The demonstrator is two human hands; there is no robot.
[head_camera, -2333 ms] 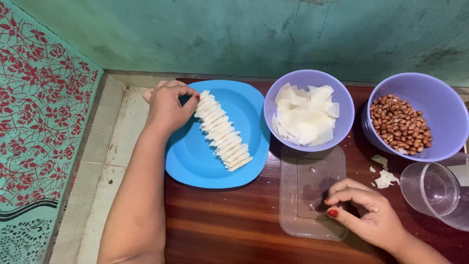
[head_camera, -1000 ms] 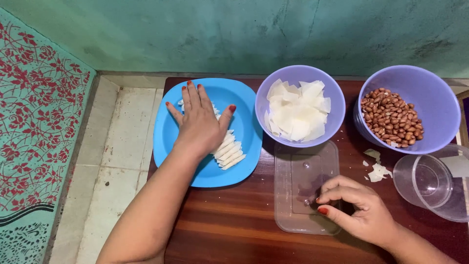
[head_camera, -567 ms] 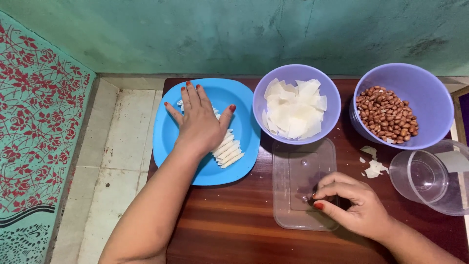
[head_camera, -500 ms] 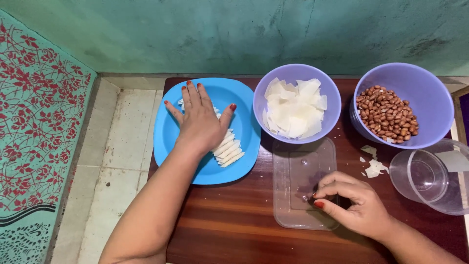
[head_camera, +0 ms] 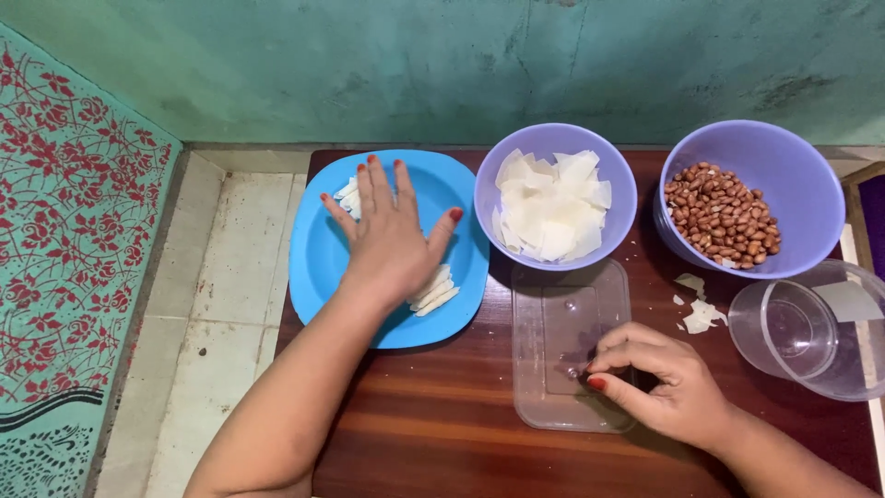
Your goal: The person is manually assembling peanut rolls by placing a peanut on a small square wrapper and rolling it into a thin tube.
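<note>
From the head camera, the left hand point(head_camera: 392, 235) lies flat, fingers spread and its grip apart, pressed on a row of pale white strips point(head_camera: 431, 290) laid across a blue plate point(head_camera: 318, 267) at the left end of the dark wooden bench point(head_camera: 442, 424); only the ends of the row show, some past the fingertips and some below the palm. The right hand point(head_camera: 659, 383) rests on the near edge of a clear, shallow plastic container point(head_camera: 567, 323) that lies in the middle of the bench, its thumb and forefinger pinched together on something too small to make out. Nothing but faint specks shows inside that container, so as far as the view tells, filling it has hardly begun. Behind it, one purple bowl point(head_camera: 493, 175) is heaped with flat white slices point(head_camera: 551, 210) and another purple bowl point(head_camera: 811, 198) holds brown-skinned peanuts point(head_camera: 724, 214); both look full. A few white scraps point(head_camera: 696, 309) lie on the bench between the bowls and a clear round tub point(head_camera: 811, 337) at the right edge, which appears empty.
</note>
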